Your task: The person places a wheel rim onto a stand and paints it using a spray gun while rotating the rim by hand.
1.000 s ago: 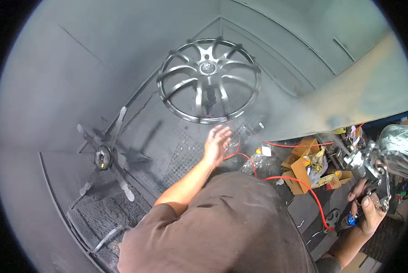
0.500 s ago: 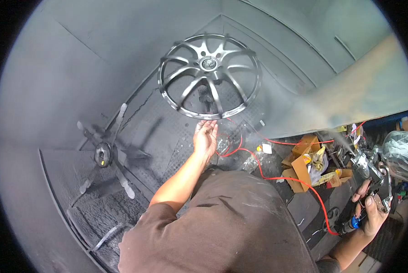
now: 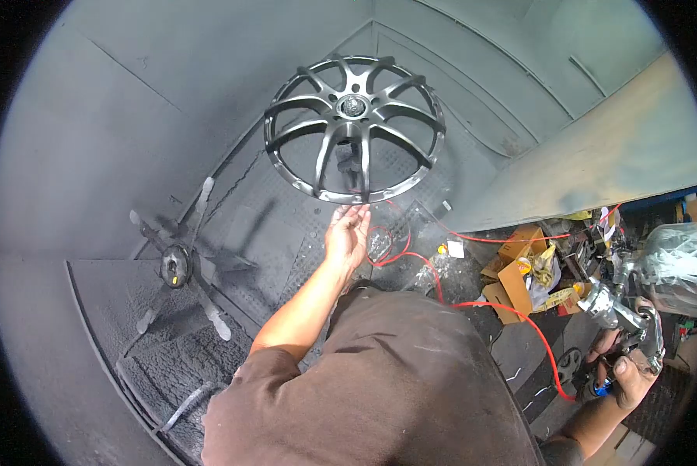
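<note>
A dark, glossy multi-spoke car wheel [image 3: 364, 163] lies face up on a stand [image 3: 350, 155], mostly hidden under its hub. My left hand [image 3: 347, 237] is at the wheel's near edge, its fingers stretched up to the underside of the rim. The fingertips are partly hidden there, and I cannot tell how firmly they touch. At the far right, my right hand [image 3: 632, 377] is wrapped round the handle of a metal spray gun [image 3: 609, 303]. A clear cup [image 3: 675, 272] is attached to the gun, whose nozzle points left. No spray mist shows.
A red hose [image 3: 543, 334] runs across the floor to the spray gun. Cardboard boxes [image 3: 510, 295] and clutter lie at right, below a pale panel [image 3: 589, 163]. On the left stands a paint-coated stand with several arms [image 3: 176, 266]. Grey walls [image 3: 131, 116] surround the wheel.
The wheel has turned, and its spokes look sharper than before. The mist from the spray gun has gone. My right hand and the gun have shifted slightly down and left.
</note>
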The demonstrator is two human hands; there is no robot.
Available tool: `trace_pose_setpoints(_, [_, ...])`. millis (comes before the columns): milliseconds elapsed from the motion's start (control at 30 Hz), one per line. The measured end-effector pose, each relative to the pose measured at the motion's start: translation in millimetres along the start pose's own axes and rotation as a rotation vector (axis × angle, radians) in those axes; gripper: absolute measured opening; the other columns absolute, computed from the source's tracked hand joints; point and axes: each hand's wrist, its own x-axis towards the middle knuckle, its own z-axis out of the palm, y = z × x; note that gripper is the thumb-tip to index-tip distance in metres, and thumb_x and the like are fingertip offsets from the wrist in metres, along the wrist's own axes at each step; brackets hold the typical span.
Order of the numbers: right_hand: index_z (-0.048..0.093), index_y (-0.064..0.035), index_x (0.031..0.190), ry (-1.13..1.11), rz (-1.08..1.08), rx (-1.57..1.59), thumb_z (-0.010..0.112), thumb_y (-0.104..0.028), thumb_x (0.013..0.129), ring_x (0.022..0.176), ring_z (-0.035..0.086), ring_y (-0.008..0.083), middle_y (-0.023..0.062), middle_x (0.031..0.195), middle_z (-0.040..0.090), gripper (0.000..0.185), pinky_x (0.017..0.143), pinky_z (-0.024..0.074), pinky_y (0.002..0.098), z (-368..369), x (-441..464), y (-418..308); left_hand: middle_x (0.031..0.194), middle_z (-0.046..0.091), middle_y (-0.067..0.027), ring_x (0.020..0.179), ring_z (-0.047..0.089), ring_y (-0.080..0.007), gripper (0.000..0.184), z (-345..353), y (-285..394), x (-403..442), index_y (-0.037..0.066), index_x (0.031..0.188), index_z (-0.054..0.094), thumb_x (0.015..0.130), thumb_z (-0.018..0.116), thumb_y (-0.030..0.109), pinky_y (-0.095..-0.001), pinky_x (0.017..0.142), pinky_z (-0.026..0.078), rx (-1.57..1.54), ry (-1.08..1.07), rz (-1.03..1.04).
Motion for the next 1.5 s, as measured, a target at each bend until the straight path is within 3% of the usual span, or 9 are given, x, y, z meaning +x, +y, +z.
trace_pose_setpoints(400, [0.030, 0.0112, 0.143, -0.004, -0.029, -0.204, 0.071, -0.023, 0.084, 0.062, 0.058, 0.0167, 0.0183, 0.087, 0.061, 0.080, 0.041, 0.0368, 0.0199, 0.8, 13.7, -0.5, 0.105, 0.060, -0.0009, 0.103, 0.056, -0.0145, 0.031, -7.6, 117.2, 21.5, 0.008, 0.124, 0.048, 0.094, 0.049, 0.002, -0.0370, 0.097, 0.043, 0.300, 0.087, 0.230])
trace_pose_setpoints(600, [0.048, 0.0098, 0.122, -0.172, 0.037, -0.044, 0.072, -0.021, 0.084, 0.060, 0.060, 0.0194, 0.0177, 0.083, 0.060, 0.054, 0.039, 0.0369, 0.0205, -4.4, 10.5, -2.9, 0.130, 0.051, -0.0057, 0.120, 0.050, -0.0213, 0.048, 5.8, 50.4, -1.6, 0.009, 0.132, 0.042, 0.086, 0.048, -0.003, -0.0443, 0.102, 0.039, 0.260, 0.107, 0.065])
trace_pose_setpoints(733, [0.047, 0.0111, 0.121, -0.157, -0.001, 0.013, 0.071, -0.020, 0.086, 0.063, 0.060, 0.0180, 0.0186, 0.086, 0.059, 0.053, 0.041, 0.0383, 0.0191, -1.1, 5.0, -5.4, 0.124, 0.056, -0.0038, 0.114, 0.057, -0.0207, 0.045, 37.0, -2.3, -27.9, 0.009, 0.130, 0.045, 0.087, 0.050, -0.004, -0.0412, 0.098, 0.043, 0.383, 0.088, -0.016])
trace_pose_setpoints(833, [0.030, 0.0108, 0.141, -0.103, -0.053, -0.104, 0.068, -0.016, 0.087, 0.068, 0.060, 0.0186, 0.0191, 0.093, 0.060, 0.071, 0.042, 0.0392, 0.0190, -1.9, 10.6, 0.9, 0.124, 0.061, -0.0059, 0.109, 0.060, -0.0185, 0.043, 13.0, -5.8, -20.1, 0.007, 0.134, 0.048, 0.092, 0.051, 0.000, -0.0349, 0.093, 0.047, 0.714, -0.394, -0.413])
trace_pose_setpoints(1000, [0.030, 0.0100, 0.144, -0.053, -0.014, -0.186, 0.072, -0.021, 0.084, 0.056, 0.057, 0.0157, 0.0187, 0.085, 0.061, 0.080, 0.040, 0.0363, 0.0198, 4.4, 17.5, 5.2, 0.118, 0.064, -0.0085, 0.104, 0.062, -0.0177, 0.038, 0.8, -4.1, -25.4, 0.005, 0.133, 0.050, 0.095, 0.052, 0.004, -0.0330, 0.089, 0.050, 0.666, -0.309, -0.441])
trace_pose_setpoints(1100, [0.035, 0.0117, 0.138, -0.117, 0.005, -0.047, 0.079, -0.032, 0.076, 0.039, 0.048, 0.0142, 0.0164, 0.061, 0.059, 0.087, 0.039, 0.0349, 0.0224, 7.5, 11.6, 7.8, 0.116, 0.063, -0.0099, 0.100, 0.062, -0.0214, 0.033, -25.4, 6.6, -9.9, 0.004, 0.128, 0.052, 0.095, 0.053, 0.003, -0.0374, 0.090, 0.050, 0.534, -0.157, -0.344])
trace_pose_setpoints(1233, [0.034, 0.0103, 0.140, -0.063, -0.051, -0.042, 0.078, -0.030, 0.078, 0.046, 0.051, 0.0144, 0.0171, 0.070, 0.060, 0.085, 0.041, 0.0361, 0.0220, 13.6, 7.7, 7.0, 0.092, 0.059, -0.0035, 0.092, 0.059, -0.0179, 0.016, -45.2, 60.1, 28.3, 0.008, 0.102, 0.055, 0.089, 0.053, -0.001, -0.0377, 0.090, 0.047, 0.382, 0.026, 0.078])
trace_pose_setpoints(1367, [0.029, 0.0057, 0.148, -0.043, -0.065, -0.251, 0.067, -0.022, 0.089, 0.081, 0.059, 0.0153, 0.0173, 0.101, 0.059, 0.076, 0.047, 0.0398, 0.0183, -2.7, 20.3, 13.5, 0.096, 0.058, 0.0005, 0.092, 0.057, -0.0152, 0.027, -14.2, 117.2, 35.3, 0.008, 0.111, 0.051, 0.088, 0.045, -0.004, -0.0397, 0.100, 0.043, 0.294, 0.115, 0.220])
trace_pose_setpoints(1500, [0.031, 0.0040, 0.148, -0.032, -0.027, -0.354, 0.062, -0.019, 0.093, 0.081, 0.059, 0.0132, 0.0103, 0.100, 0.061, 0.067, 0.048, 0.0413, 0.0182, -13.4, 29.0, 26.7, 0.109, 0.057, -0.0033, 0.101, 0.059, -0.0192, 0.043, -16.9, 98.4, 20.5, 0.005, 0.127, 0.045, 0.085, 0.046, -0.006, -0.0417, 0.099, 0.043, 0.313, -0.007, 0.074])
